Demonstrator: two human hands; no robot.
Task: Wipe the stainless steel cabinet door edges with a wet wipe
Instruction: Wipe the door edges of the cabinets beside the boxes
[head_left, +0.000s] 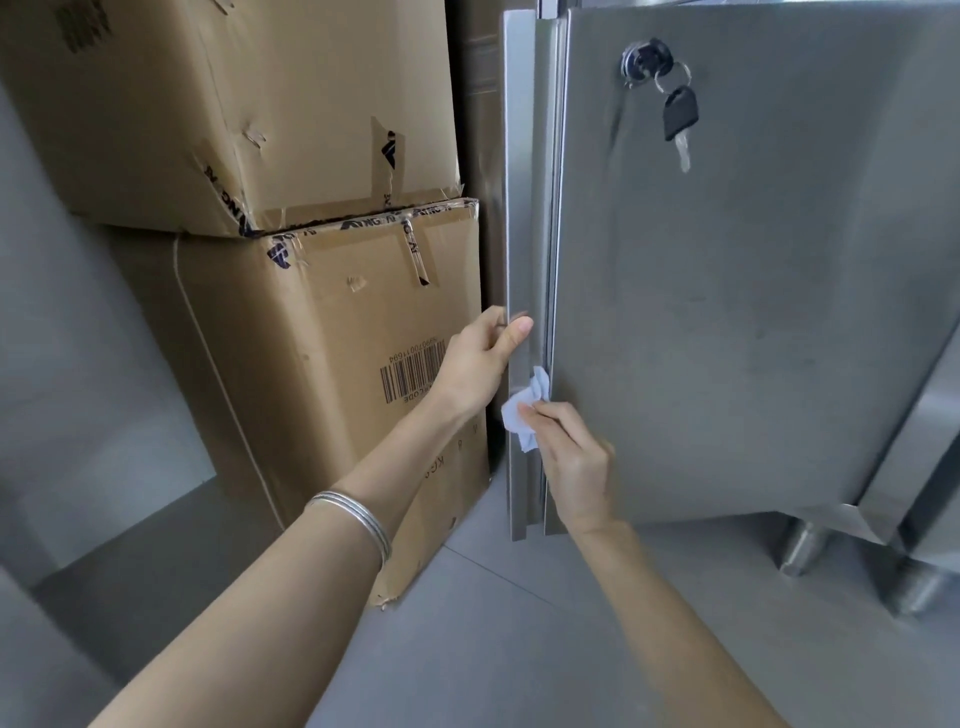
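At frame left, stacked cardboard boxes (322, 332). Centre: left hand (480, 358) pinches the cabinet door edge (522, 208), steadying it. Right hand (569, 457) grips the crumpled wet wipe (522, 413) pressed low on that edge. Mid-wipe; next, probably stroke up the strip.

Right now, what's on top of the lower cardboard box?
Another cardboard box sits tilted on the lower box, overhanging it on the left. Whatever is between them, or inside either, is hidden.

Brushed, dull-sheened steel cabinet door (727, 312); crumpled soft white wet wipe (524, 410); matt brown cardboard boxes (322, 332) with glossy tape; polished metal bangles (358, 519).
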